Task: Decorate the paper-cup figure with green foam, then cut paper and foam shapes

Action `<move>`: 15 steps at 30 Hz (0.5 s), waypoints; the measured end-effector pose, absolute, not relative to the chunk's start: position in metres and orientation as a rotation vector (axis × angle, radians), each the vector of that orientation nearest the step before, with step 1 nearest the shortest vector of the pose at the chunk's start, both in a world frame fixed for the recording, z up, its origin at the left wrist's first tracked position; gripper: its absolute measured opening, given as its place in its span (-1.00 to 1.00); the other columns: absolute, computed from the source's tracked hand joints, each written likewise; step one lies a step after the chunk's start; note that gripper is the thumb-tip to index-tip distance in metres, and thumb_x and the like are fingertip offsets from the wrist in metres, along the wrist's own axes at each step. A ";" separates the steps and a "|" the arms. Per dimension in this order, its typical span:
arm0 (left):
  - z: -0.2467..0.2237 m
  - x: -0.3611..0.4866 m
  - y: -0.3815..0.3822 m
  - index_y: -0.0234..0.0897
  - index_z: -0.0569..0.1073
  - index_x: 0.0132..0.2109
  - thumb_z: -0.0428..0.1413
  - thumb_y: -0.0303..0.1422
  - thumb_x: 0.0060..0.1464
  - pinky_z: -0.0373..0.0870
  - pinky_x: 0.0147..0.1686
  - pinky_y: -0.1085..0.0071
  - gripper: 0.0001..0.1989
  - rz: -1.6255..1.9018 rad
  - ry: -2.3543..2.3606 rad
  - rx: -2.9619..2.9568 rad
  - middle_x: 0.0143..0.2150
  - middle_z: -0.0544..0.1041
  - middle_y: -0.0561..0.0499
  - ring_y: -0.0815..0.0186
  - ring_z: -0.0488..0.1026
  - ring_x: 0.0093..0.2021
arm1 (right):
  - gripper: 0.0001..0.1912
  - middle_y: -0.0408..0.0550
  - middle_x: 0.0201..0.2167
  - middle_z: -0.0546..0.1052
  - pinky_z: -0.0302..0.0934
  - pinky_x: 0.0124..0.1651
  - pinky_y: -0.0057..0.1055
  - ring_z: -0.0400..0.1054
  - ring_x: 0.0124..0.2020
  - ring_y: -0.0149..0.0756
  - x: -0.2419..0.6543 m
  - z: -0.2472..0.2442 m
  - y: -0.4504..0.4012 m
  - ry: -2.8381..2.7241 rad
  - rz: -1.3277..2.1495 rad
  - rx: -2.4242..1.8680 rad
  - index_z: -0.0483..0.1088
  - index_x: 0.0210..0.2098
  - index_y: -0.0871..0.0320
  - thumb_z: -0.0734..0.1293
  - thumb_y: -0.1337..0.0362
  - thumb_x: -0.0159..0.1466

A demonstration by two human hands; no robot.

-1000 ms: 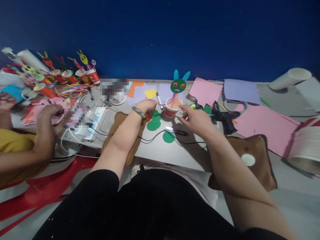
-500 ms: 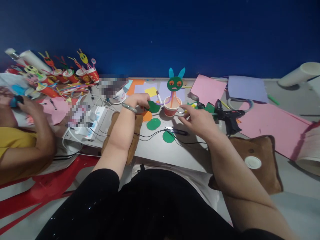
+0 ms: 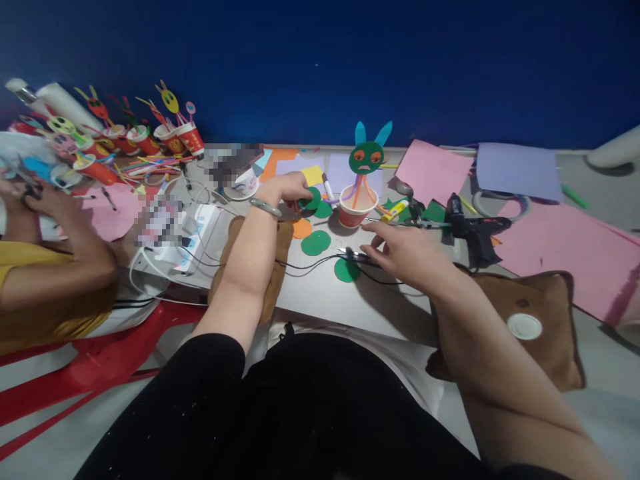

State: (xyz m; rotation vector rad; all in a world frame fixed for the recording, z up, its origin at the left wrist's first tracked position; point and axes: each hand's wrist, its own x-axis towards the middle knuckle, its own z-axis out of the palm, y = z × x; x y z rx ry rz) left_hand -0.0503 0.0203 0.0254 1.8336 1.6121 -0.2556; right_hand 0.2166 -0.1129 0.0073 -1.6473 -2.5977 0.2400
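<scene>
My left hand [image 3: 295, 189], a bangle on its wrist, pinches a green paper circle [image 3: 313, 199] at its edge. Another green circle [image 3: 324, 211] lies partly beneath it. Nearer me are an orange circle [image 3: 302, 229], overlapping green circles [image 3: 315, 243] and a further green circle [image 3: 346, 271]. My right hand [image 3: 400, 248] hovers with fingers apart and nothing visible in them, beside a craft knife [image 3: 361, 256]. Just beyond its fingertips stands a red and white paper cup [image 3: 356, 212]. From the cup rises a green paper face [image 3: 367, 158] with blue ears, on purple and orange stems.
Right of the cup lie a yellow marker [image 3: 396, 211], a black glue gun [image 3: 477, 230] and a tape roll [image 3: 501, 205]. Black cables [image 3: 305, 265] cross the table. Decorated cups [image 3: 190, 139] stand at far left, near another person's hands [image 3: 43, 200]. A power strip [image 3: 199, 235] lies left.
My left hand has drawn one green circle up and off the other. My right hand stays open and has dropped slightly relative to the cup. The whole view has shifted a little.
</scene>
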 end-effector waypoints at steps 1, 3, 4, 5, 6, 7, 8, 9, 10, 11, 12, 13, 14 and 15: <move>0.026 -0.050 0.020 -0.34 0.58 -0.30 0.19 -0.33 0.16 0.45 -0.23 0.49 -0.84 -0.251 1.620 1.828 -0.39 0.63 -0.07 0.30 0.58 -0.31 | -0.58 -0.04 -0.19 0.73 0.18 -0.27 -0.30 0.59 -0.18 -0.03 0.216 0.008 -0.115 -2.637 0.243 -1.652 0.49 0.19 0.07 0.28 0.16 0.39; 0.026 -0.051 0.021 -0.35 0.61 -0.27 0.18 -0.34 0.17 0.47 -0.24 0.48 -0.83 -0.252 1.620 1.831 -0.37 0.63 -0.07 0.32 0.57 -0.32 | -0.59 0.00 -0.15 0.73 0.19 -0.25 -0.29 0.59 -0.16 -0.02 0.214 0.009 -0.120 -2.704 0.241 -1.675 0.50 0.17 0.08 0.28 0.13 0.40; 0.025 -0.051 0.021 -0.36 0.62 -0.25 0.18 -0.35 0.16 0.48 -0.24 0.48 -0.84 -0.258 1.610 1.835 -0.35 0.63 -0.08 0.33 0.56 -0.33 | -0.60 0.01 -0.13 0.73 0.19 -0.25 -0.29 0.59 -0.15 -0.02 0.213 0.009 -0.122 -2.733 0.240 -1.687 0.50 0.16 0.08 0.28 0.12 0.40; 0.024 -0.052 0.022 -0.37 0.62 -0.22 0.19 -0.37 0.16 0.48 -0.24 0.48 -0.84 -0.264 1.596 1.840 -0.33 0.64 -0.08 0.33 0.55 -0.33 | -0.60 0.03 -0.11 0.72 0.19 -0.25 -0.29 0.59 -0.14 -0.01 0.211 0.009 -0.124 -2.757 0.240 -1.693 0.50 0.16 0.08 0.28 0.11 0.41; 0.022 -0.052 0.023 -0.38 0.63 -0.19 0.20 -0.39 0.15 0.49 -0.24 0.48 -0.84 -0.267 1.586 1.847 -0.30 0.65 -0.10 0.34 0.55 -0.32 | -0.60 0.04 -0.10 0.72 0.20 -0.25 -0.29 0.59 -0.13 -0.01 0.209 0.008 -0.126 -2.781 0.244 -1.689 0.50 0.16 0.08 0.28 0.11 0.41; 0.020 -0.053 0.024 -0.39 0.62 -0.16 0.20 -0.41 0.14 0.50 -0.23 0.48 -0.84 -0.265 1.586 1.852 -0.27 0.66 -0.11 0.34 0.56 -0.32 | -0.60 0.05 -0.10 0.72 0.20 -0.24 -0.28 0.59 -0.13 -0.01 0.206 0.007 -0.128 -2.807 0.255 -1.674 0.49 0.17 0.07 0.27 0.11 0.41; 0.018 -0.053 0.025 -0.40 0.62 -0.14 0.20 -0.44 0.14 0.50 -0.22 0.47 -0.83 -0.257 1.597 1.854 -0.25 0.67 -0.13 0.34 0.56 -0.31 | -0.61 0.06 -0.10 0.72 0.21 -0.23 -0.28 0.59 -0.13 -0.02 0.203 0.007 -0.130 -2.834 0.272 -1.651 0.49 0.16 0.07 0.27 0.12 0.42; 0.016 -0.054 0.027 -0.41 0.62 -0.12 0.19 -0.47 0.14 0.51 -0.21 0.46 -0.83 -0.251 1.610 1.856 -0.23 0.67 -0.14 0.33 0.57 -0.30 | -0.61 0.07 -0.10 0.71 0.22 -0.22 -0.27 0.58 -0.12 -0.02 0.198 0.006 -0.131 -2.858 0.292 -1.623 0.49 0.16 0.07 0.26 0.14 0.43; 0.014 -0.054 0.028 -0.42 0.61 -0.12 0.19 -0.49 0.14 0.51 -0.19 0.44 -0.82 -0.245 1.625 1.861 -0.22 0.67 -0.15 0.33 0.57 -0.29 | -0.62 0.09 -0.08 0.71 0.24 -0.19 -0.26 0.58 -0.11 -0.01 0.192 0.005 -0.132 -2.875 0.313 -1.591 0.49 0.16 0.09 0.25 0.16 0.44; 0.013 -0.054 0.029 -0.42 0.61 -0.11 0.18 -0.51 0.13 0.52 -0.17 0.43 -0.81 -0.243 1.635 1.867 -0.21 0.67 -0.15 0.33 0.57 -0.28 | -0.62 0.13 -0.06 0.70 0.25 -0.16 -0.24 0.57 -0.09 0.00 0.186 0.004 -0.132 -2.891 0.336 -1.552 0.50 0.16 0.11 0.24 0.17 0.45; 0.012 -0.054 0.029 -0.43 0.61 -0.10 0.19 -0.53 0.12 0.52 -0.14 0.42 -0.80 -0.245 1.639 1.872 -0.21 0.67 -0.15 0.32 0.58 -0.27 | -0.63 0.16 -0.03 0.69 0.26 -0.11 -0.22 0.56 -0.05 0.01 0.180 0.003 -0.132 -2.904 0.353 -1.506 0.50 0.15 0.15 0.23 0.19 0.45; 0.012 -0.053 0.029 -0.42 0.61 -0.08 0.20 -0.54 0.10 0.51 -0.13 0.43 -0.77 -0.249 1.635 1.876 -0.20 0.67 -0.14 0.33 0.58 -0.26 | -0.63 0.20 0.00 0.67 0.27 -0.05 -0.19 0.54 0.00 0.04 0.172 0.001 -0.131 -2.913 0.360 -1.455 0.51 0.14 0.19 0.23 0.21 0.46; 0.012 -0.053 0.030 -0.40 0.62 -0.04 0.21 -0.56 0.06 0.51 -0.12 0.44 -0.71 -0.254 1.632 1.878 -0.20 0.67 -0.12 0.33 0.58 -0.25 | -0.63 0.23 0.03 0.66 0.26 0.02 -0.17 0.52 0.06 0.07 0.165 -0.002 -0.130 -2.927 0.363 -1.394 0.52 0.13 0.23 0.24 0.22 0.45; 0.013 -0.053 0.029 -0.38 0.61 0.02 0.22 -0.57 0.03 0.50 -0.13 0.45 -0.64 -0.258 1.629 1.876 -0.20 0.68 -0.10 0.33 0.58 -0.24 | -0.63 0.24 0.08 0.63 0.25 0.09 -0.14 0.48 0.12 0.09 0.158 -0.005 -0.128 -2.934 0.360 -1.329 0.52 0.13 0.25 0.26 0.21 0.45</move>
